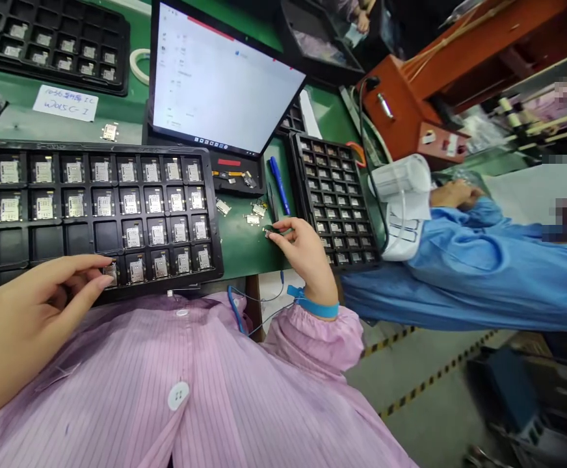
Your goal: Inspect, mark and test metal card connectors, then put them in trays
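Note:
A large black tray [212,214] of small metal card modules lies in front of me. My left hand [44,305] pinches a module [112,272] at a front-row compartment, thumb and index finger on its sides. To the tray's right, my right hand [303,253], with a blue wrist strap [315,305], holds a small metal part [266,233] between thumb and index finger. Just beyond that hand, loose modules [253,220] lie on the green mat [242,250], near dark tweezers [272,201] and a blue pen [279,185].
A laptop [225,78] stands behind the tray. A second filled tray [376,257] is at the right, another black tray [125,58] at the back left. A handwritten label [65,103] and tape roll [140,66] lie behind. A person in blue [459,273] sits at the right.

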`<act>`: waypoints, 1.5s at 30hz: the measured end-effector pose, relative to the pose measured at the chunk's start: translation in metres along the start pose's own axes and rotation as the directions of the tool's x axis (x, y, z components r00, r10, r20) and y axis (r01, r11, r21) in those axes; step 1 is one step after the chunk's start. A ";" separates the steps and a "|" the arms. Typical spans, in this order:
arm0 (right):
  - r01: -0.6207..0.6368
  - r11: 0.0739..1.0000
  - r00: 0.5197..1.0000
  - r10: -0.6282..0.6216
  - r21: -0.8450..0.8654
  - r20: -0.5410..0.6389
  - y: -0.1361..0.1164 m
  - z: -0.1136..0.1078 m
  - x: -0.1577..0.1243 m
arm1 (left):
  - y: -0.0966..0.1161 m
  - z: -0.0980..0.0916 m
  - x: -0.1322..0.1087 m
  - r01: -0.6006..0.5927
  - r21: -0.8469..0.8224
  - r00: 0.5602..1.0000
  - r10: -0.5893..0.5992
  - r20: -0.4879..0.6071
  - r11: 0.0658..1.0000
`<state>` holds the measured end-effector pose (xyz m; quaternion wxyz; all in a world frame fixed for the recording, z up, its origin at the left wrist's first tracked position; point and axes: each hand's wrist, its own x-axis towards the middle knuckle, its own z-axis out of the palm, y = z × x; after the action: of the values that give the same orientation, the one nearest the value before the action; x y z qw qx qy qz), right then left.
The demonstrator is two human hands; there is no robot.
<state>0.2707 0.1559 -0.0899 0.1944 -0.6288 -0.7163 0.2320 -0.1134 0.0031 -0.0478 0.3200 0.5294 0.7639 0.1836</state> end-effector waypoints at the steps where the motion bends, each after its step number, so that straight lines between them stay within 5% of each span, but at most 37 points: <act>1: 0.014 1.000 1.000 -0.014 0.000 0.003 -0.001 0.000 -0.002 | 0.004 0.000 -0.001 0.000 -0.008 1.000 0.000 0.009 1.000; 7: 0.046 0.997 0.999 -0.044 -0.065 0.026 -0.005 -0.003 -0.002 | 0.013 0.000 -0.002 0.016 -0.023 0.998 -0.015 0.053 1.000; 14: 0.090 0.993 0.976 -0.103 0.079 0.189 -0.035 0.011 0.018 | 0.015 0.006 -0.003 -0.030 -0.057 0.995 0.035 0.095 0.998; 20: 0.184 0.982 0.959 -0.170 -0.039 0.226 -0.037 0.010 0.038 | 0.015 0.005 -0.004 -0.083 -0.075 0.992 0.090 0.090 0.994; 25: 0.079 0.997 0.961 -0.071 -0.018 0.266 -0.038 0.011 0.036 | 0.011 0.008 -0.002 -0.149 -0.086 0.982 0.158 0.107 0.985; 38: 0.134 0.981 0.966 -0.097 -0.143 0.240 -0.033 0.000 0.029 | 0.012 0.011 -0.001 -0.203 -0.059 0.967 0.209 0.145 0.977; 45: 0.038 0.999 0.992 -0.036 -0.013 0.125 -0.034 -0.003 0.031 | 0.020 0.013 0.000 -0.231 -0.139 0.934 0.259 0.245 0.963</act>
<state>0.2400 0.1835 -0.0683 0.1487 -0.6013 -0.7403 0.2615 -0.0907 0.0103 -0.0446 0.4204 0.6219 0.6321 0.1921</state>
